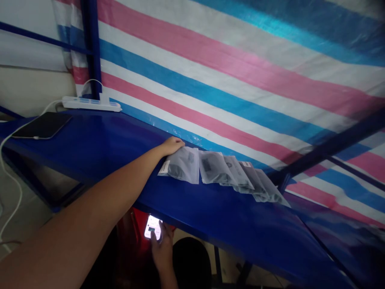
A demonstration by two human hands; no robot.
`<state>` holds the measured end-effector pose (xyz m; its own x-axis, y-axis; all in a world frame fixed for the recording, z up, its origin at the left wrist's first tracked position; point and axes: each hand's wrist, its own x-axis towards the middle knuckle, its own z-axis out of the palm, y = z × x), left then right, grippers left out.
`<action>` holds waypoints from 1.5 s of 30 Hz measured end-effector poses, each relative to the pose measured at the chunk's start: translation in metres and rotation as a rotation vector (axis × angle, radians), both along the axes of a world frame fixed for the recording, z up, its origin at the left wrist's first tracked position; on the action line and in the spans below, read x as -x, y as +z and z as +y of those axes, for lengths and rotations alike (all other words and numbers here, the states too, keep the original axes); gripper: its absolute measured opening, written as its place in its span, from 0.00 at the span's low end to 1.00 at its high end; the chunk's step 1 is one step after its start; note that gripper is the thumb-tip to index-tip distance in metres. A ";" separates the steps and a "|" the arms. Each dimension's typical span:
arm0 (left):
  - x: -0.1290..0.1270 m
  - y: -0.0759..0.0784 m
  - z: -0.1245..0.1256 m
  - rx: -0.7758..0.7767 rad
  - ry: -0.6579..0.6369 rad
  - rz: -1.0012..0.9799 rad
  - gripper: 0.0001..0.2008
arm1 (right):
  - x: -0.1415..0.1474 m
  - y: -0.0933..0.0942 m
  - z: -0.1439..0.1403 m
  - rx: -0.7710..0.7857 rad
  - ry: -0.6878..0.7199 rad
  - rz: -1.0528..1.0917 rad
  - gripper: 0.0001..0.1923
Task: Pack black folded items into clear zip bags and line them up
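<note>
My left hand reaches across the blue table to the top corner of the leftmost frosted plastic bag. Its fingers are curled in at the bag's edge, the tips partly hidden. Something dark shows inside this bag, with a pale label at its lower left. Below the table's front edge, my right hand holds a smartphone with a bright lit screen, the thumb over the glass. To the right of the leftmost bag, several similar bags with dark contents lie overlapping in a row.
A dark tablet with a white cable lies at the table's left end, near a white power strip. Striped plastic sheeting hangs behind the table on a blue metal frame. Something red is below the table.
</note>
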<state>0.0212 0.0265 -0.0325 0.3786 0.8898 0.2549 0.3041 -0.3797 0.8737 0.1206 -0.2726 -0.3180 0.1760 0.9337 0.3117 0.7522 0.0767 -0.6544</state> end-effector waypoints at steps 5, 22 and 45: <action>0.000 0.000 0.000 -0.001 0.004 -0.010 0.13 | -0.001 -0.004 -0.002 -0.013 -0.006 0.085 0.24; -0.001 -0.002 0.001 -0.007 -0.007 -0.024 0.13 | 0.002 -0.022 -0.003 0.061 -0.016 0.021 0.30; 0.000 -0.001 0.001 -0.003 -0.006 -0.012 0.13 | 0.005 -0.022 0.001 -0.052 -0.061 0.107 0.32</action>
